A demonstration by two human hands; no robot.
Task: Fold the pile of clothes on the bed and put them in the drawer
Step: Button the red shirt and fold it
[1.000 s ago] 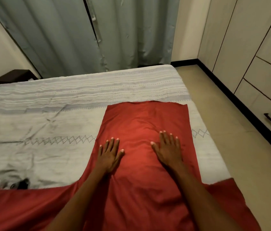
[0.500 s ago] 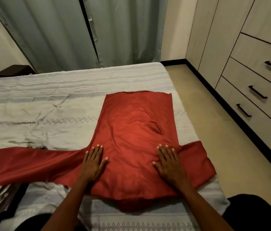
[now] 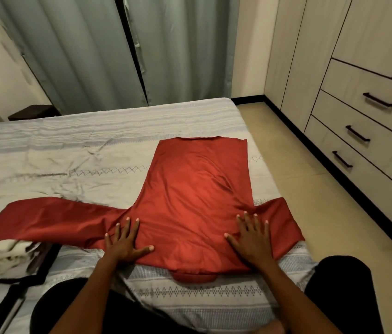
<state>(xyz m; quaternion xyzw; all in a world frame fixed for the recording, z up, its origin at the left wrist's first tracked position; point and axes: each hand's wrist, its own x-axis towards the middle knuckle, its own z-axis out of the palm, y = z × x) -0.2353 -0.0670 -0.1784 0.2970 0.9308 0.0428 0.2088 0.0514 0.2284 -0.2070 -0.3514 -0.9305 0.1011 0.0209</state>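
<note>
On the bed (image 3: pixel 74 150), both hands press flat the red shirt (image 3: pixel 190 196).

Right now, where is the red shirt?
In the head view, the red shirt lies flat on the bed near its right edge, under both hands, the drawers to its right.

— What's on your bed (image 3: pixel 94 150)?

— A pale, wrinkled cover with grey stripes and a diamond-stitched band. Your red shirt (image 3: pixel 190 194) lies flat on it near the right edge, hem toward the curtains, collar toward you, one sleeve spread out each way.

— Anything else?

— At your left, a stack of folded pale cloth (image 3: pixel 2 256) sits on the bed; the left sleeve's end lies over it.
</note>
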